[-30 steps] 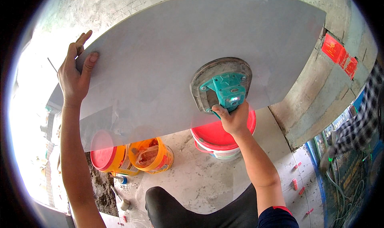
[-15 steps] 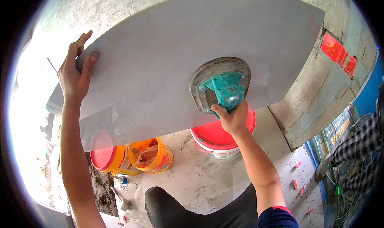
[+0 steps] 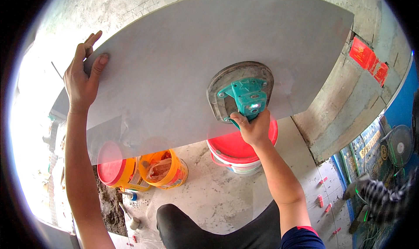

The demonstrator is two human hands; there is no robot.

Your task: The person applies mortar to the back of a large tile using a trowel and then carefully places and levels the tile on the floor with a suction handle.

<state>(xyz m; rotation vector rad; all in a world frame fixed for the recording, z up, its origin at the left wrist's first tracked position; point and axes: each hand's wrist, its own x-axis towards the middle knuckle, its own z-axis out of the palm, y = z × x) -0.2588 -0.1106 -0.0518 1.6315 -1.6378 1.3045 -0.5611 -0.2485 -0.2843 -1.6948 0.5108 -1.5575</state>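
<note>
A large grey tile stands in front of me, its outline bent by the lens. My left hand holds its left edge, thumb on the face and the fingers reaching round the edge. Pressed on the tile's face, right of the middle, is a teal tile vibrator with a wide dark suction pad. My right hand is wrapped round its handle, and a small light glows on its body. What lies behind the tile is hidden.
Below the tile stand a red-lidded white bucket, an open yellow bucket and a red-lidded yellow bucket. A mallet lies on the floor by rough mortar. Small red levelling pieces dot the right tiles. Another person's checkered leg is at right.
My two hands, the vibrator and the tile keep nearly the same place. The other person's leg at the right has moved lower, uncovering a round fan-like thing behind it.
</note>
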